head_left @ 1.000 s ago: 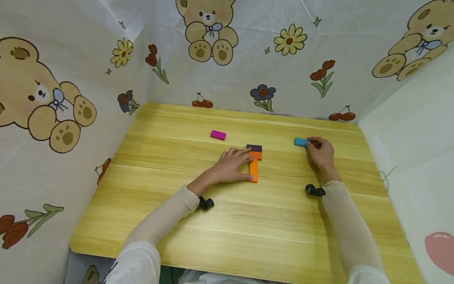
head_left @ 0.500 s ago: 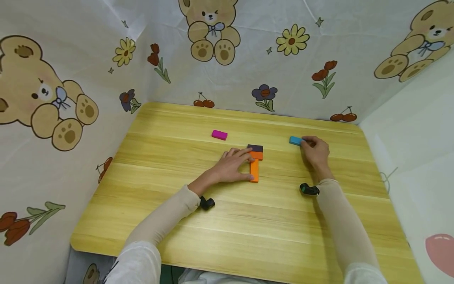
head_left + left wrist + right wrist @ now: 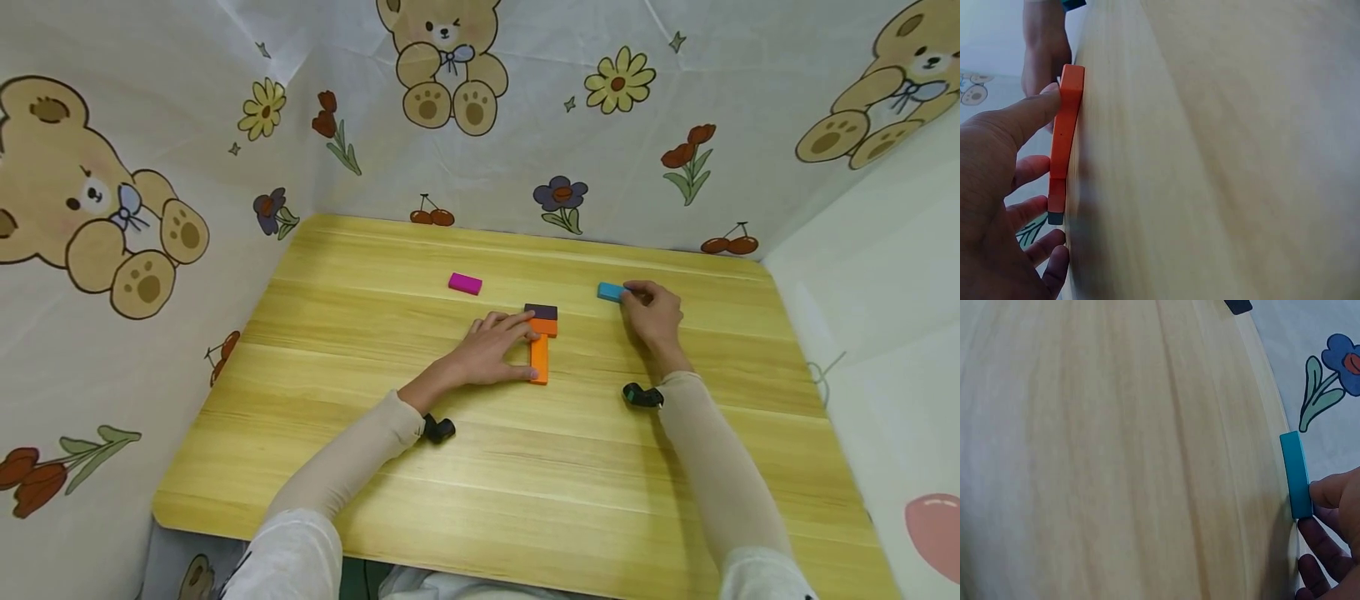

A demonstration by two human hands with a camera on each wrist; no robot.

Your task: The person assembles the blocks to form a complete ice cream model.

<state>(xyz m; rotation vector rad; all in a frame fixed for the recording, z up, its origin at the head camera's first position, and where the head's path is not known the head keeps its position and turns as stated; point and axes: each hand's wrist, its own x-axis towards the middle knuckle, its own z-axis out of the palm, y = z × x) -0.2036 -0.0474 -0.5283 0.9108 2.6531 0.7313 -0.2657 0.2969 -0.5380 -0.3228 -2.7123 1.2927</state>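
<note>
My left hand rests its fingertips along the left side of a row of blocks. Its thumb touches the near end of a long orange block. The forefinger lies near that block's far end, where a second orange block lies crosswise. Against that one's far side is a dark purple block. Over to the right, my right hand pinches the right end of a blue block between thumb and fingers. In the right wrist view the blue block is low at the tabletop.
A magenta block lies alone behind the left hand. Both blocks and hands are on a wooden table with a printed cloth behind it. Black wrist cameras stick out from both wrists just above the tabletop.
My right hand has moved left across the table with the blue block, closer to the orange blocks. The left hand and the blocks beside it have stayed in place.
</note>
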